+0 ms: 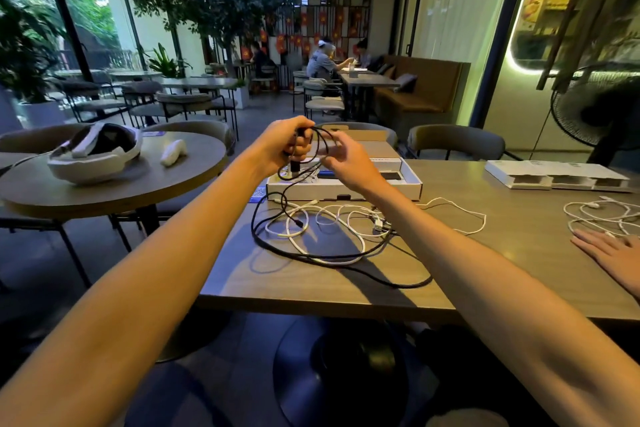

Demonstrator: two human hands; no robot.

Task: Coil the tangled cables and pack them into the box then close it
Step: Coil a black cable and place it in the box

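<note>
Cable coiling over a rectangular table (485,264) in a café with glazed walls.
Left hand (285,146): fingers curled round loops of the black cable (311,256), whose remainder trails down onto the table's left end, across the white cables (332,218). Right hand (346,163): fingers half spread at the loop; blurred, grip cannot be told. Open box (304,190): far-left edge, behind both hands.

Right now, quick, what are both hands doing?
Left hand: grips the black cable.
Right hand: fingers blurred by the cable, cannot tell.
</note>
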